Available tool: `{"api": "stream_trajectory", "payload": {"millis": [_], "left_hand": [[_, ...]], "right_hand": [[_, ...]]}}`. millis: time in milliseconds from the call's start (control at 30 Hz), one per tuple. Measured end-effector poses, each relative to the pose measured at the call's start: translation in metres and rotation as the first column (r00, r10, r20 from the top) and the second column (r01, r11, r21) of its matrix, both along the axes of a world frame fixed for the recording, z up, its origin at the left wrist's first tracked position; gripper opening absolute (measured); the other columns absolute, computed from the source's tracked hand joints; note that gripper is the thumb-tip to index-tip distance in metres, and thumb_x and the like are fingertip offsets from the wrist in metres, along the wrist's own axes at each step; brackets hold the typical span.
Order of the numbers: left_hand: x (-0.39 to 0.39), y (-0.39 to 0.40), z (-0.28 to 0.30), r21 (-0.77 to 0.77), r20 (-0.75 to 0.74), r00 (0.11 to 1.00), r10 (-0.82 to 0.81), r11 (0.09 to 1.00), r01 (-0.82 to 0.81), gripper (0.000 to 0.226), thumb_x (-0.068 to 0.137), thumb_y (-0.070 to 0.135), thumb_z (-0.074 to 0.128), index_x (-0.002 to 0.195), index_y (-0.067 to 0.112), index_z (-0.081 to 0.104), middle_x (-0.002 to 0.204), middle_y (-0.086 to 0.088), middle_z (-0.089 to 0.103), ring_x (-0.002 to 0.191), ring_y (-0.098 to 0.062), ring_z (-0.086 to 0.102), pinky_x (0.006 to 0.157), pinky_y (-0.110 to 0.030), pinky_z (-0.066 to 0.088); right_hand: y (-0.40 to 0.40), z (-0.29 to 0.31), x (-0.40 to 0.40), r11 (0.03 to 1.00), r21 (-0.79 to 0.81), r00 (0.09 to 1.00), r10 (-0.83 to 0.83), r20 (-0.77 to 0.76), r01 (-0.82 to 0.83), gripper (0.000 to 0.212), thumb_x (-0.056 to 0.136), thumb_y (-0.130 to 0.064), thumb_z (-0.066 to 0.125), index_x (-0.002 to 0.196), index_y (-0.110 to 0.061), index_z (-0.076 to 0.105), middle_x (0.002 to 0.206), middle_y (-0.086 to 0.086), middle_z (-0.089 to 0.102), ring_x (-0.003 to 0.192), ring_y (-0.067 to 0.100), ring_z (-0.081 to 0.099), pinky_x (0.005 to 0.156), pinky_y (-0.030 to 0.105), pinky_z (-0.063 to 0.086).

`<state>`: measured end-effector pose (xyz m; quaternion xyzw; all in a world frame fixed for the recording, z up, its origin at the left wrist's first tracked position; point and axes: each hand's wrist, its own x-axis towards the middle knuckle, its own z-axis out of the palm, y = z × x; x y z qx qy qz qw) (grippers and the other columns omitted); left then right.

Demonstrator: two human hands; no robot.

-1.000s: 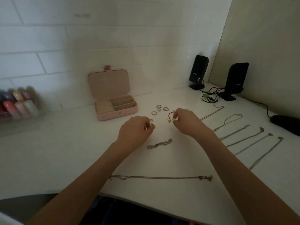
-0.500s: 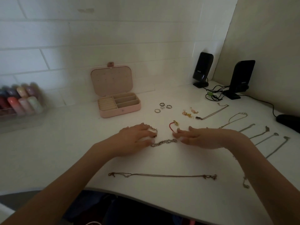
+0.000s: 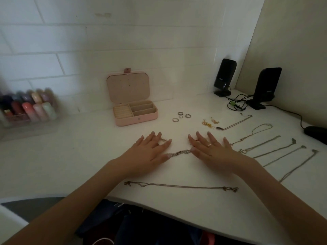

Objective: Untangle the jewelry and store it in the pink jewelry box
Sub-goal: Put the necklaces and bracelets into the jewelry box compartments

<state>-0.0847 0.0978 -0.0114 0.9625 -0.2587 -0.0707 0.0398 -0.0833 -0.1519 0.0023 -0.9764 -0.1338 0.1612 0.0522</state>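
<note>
The pink jewelry box stands open at the back of the white desk, lid up, compartments bare. My left hand and my right hand lie flat on the desk, fingers spread, holding nothing. A short sparkly bracelet lies between their thumbs. A small pale piece shows between my left fingers. Several rings and gold earrings lie beyond the hands. A long chain lies near the front edge. Several necklaces are laid out in a row on the right.
A clear organizer of coloured bottles stands at far left. Two black speakers with cables stand at the back right corner. A black object lies at the right edge. The desk's front edge curves near me.
Both hands let go of the small pieces they held up, dropped to the desk and flattened either side of the bracelet. The red-corded piece is now hidden under my right hand.
</note>
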Motion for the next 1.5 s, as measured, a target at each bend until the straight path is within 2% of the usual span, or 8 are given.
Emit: {"api": "stream_trajectory", "payload": {"millis": [133, 267, 500, 667, 767, 1033, 1333, 1500], "left_hand": [[0.007, 0.013, 0.004, -0.185, 0.07, 0.995, 0.069, 0.981, -0.055, 0.076, 0.083, 0.076, 0.002, 0.147, 0.037, -0.007, 0.158, 0.005, -0.016, 0.139, -0.004, -0.023, 0.113, -0.027, -0.012], [0.039, 0.04, 0.01, -0.224, 0.262, 0.927, 0.268, 0.951, -0.212, 0.077, 0.09, 0.064, 0.009, 0.151, 0.018, 0.0, 0.16, -0.002, -0.001, 0.146, -0.014, -0.008, 0.117, -0.034, -0.001], [0.071, 0.069, 0.008, -0.023, 0.239, 0.895, 0.378, 0.923, -0.384, 0.056, 0.101, 0.041, 0.023, 0.152, 0.02, 0.01, 0.159, -0.001, 0.012, 0.146, -0.025, 0.004, 0.115, -0.05, 0.005], [0.051, 0.08, 0.009, -0.09, 0.287, 0.882, 0.373, 0.927, -0.363, 0.051, 0.1, 0.04, 0.033, 0.148, 0.025, 0.024, 0.154, -0.002, 0.026, 0.142, -0.021, 0.02, 0.113, -0.048, 0.014], [0.021, 0.092, 0.0, -0.148, 0.276, 0.896, 0.348, 0.936, -0.318, 0.066, 0.089, 0.055, 0.017, 0.147, 0.025, 0.028, 0.153, -0.003, 0.029, 0.141, -0.024, 0.022, 0.113, -0.045, 0.016], [-0.04, 0.106, -0.015, -0.269, 0.407, 0.852, 0.328, 0.935, -0.231, 0.047, 0.091, 0.039, 0.036, 0.123, 0.014, 0.058, 0.122, -0.012, 0.061, 0.114, -0.037, 0.055, 0.097, -0.05, 0.043], [-0.075, 0.099, -0.019, -0.351, 0.445, 0.83, 0.336, 0.918, -0.184, 0.039, 0.092, 0.04, 0.036, 0.12, 0.021, 0.054, 0.119, 0.002, 0.056, 0.111, -0.021, 0.038, 0.085, -0.043, 0.047], [-0.083, 0.097, -0.023, -0.361, 0.455, 0.824, 0.337, 0.916, -0.175, 0.034, 0.093, 0.04, 0.036, 0.121, 0.025, 0.047, 0.119, 0.004, 0.052, 0.111, -0.023, 0.038, 0.085, -0.045, 0.049]], "right_hand": [[0.036, 0.013, 0.01, 0.976, 0.206, 0.981, 0.038, 0.188, -0.077, 0.066, 0.082, -0.067, -0.001, 0.145, -0.05, -0.009, 0.157, -0.018, -0.011, 0.145, 0.015, -0.018, 0.115, 0.054, -0.011], [0.102, 0.017, 0.059, 0.974, 0.097, 0.952, 0.177, 0.251, -0.207, 0.063, 0.095, -0.06, 0.012, 0.15, -0.036, -0.006, 0.16, -0.011, -0.007, 0.147, 0.014, -0.01, 0.116, 0.054, -0.006], [0.161, 0.001, 0.106, 0.974, 0.129, 0.946, 0.14, 0.294, -0.185, 0.058, 0.101, -0.047, 0.023, 0.152, -0.028, 0.006, 0.161, -0.002, 0.004, 0.148, 0.019, 0.0, 0.114, 0.058, 0.003], [0.165, 0.005, 0.096, 0.962, 0.079, 0.881, 0.204, 0.427, -0.261, 0.045, 0.101, -0.03, 0.032, 0.146, -0.031, 0.032, 0.145, 0.002, 0.044, 0.134, 0.025, 0.037, 0.112, 0.049, 0.021], [0.163, 0.004, 0.079, 0.921, 0.104, 0.843, 0.293, 0.451, -0.376, 0.046, 0.097, -0.02, 0.037, 0.142, -0.028, 0.04, 0.136, 0.008, 0.054, 0.123, 0.028, 0.048, 0.105, 0.038, 0.034], [0.152, -0.002, 0.018, 0.804, 0.306, 0.826, 0.358, 0.435, -0.509, 0.047, 0.097, -0.01, 0.039, 0.141, -0.024, 0.044, 0.129, 0.009, 0.059, 0.115, 0.026, 0.053, 0.098, 0.036, 0.04], [0.137, 0.001, -0.03, 0.776, 0.38, 0.845, 0.351, 0.403, -0.503, 0.048, 0.098, -0.008, 0.037, 0.143, -0.026, 0.042, 0.126, 0.003, 0.06, 0.11, 0.017, 0.054, 0.088, 0.024, 0.039], [0.131, 0.004, -0.044, 0.75, 0.41, 0.839, 0.353, 0.415, -0.519, 0.049, 0.098, -0.003, 0.039, 0.142, -0.023, 0.042, 0.122, 0.003, 0.06, 0.093, 0.0, 0.045, 0.075, 0.004, 0.03]]}}
